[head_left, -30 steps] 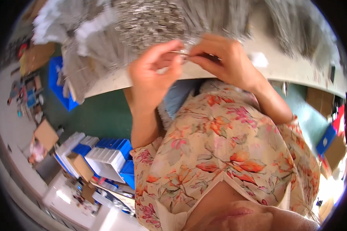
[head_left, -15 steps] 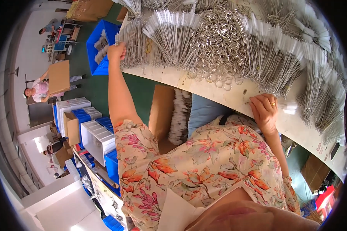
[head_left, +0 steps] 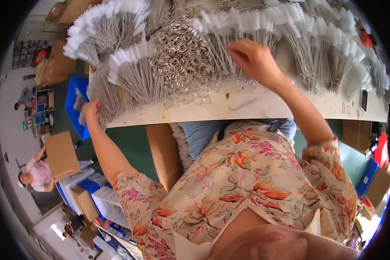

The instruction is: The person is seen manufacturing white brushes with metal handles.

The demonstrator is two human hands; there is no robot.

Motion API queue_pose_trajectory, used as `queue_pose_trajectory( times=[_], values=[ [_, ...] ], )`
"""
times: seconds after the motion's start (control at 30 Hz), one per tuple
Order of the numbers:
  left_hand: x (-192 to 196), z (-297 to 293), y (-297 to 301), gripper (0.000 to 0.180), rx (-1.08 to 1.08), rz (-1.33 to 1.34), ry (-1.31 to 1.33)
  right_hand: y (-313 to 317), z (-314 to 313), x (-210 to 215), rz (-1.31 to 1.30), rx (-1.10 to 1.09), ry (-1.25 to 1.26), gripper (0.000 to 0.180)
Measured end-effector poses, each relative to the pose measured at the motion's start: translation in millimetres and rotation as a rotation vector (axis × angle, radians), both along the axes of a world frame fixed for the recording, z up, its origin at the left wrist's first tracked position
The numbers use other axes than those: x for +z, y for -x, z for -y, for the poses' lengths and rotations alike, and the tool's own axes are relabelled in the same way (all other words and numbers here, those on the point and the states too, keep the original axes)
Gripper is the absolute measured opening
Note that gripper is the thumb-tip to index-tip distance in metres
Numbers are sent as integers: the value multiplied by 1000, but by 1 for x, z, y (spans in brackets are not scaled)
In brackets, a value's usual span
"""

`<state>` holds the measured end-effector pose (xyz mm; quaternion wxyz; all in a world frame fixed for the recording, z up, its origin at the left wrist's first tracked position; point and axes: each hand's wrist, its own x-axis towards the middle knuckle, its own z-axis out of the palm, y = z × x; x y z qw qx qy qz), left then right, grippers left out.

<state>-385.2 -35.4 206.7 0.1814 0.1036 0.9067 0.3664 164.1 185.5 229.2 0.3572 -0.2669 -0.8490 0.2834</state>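
My left hand is stretched out to the table's left corner and rests on a bundle of thin metal brushes that hangs over the edge. My right hand reaches over the white table with its fingers on a row of white-tipped wire brushes. A heap of small metal rings lies between my two hands. Whether either hand grips a brush is hidden.
More fans of white-tipped brushes cover the table's far side. A brown box stands under the table by my knees. Blue crates and cardboard boxes fill the floor on the left, where another person sits.
My right hand has moved from the table's front edge up onto the brushes. My left hand has slid down to the table's corner bundle. The view has tilted.
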Motion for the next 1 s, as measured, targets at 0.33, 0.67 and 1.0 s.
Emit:
queue_pose_trajectory(
  times=[0.33,0.67,1.0],
  values=[
    [33,-18,-59,20,-130,-228,-315,70,-77,-11,549,-266,-14,27],
    [-3,-83,-135,24,-729,-705,174,33,-58,20,-241,-249,325,19],
    [-7,-91,-144,30,-629,-574,10,-143,-58,4,303,-631,-271,15]
  ],
)
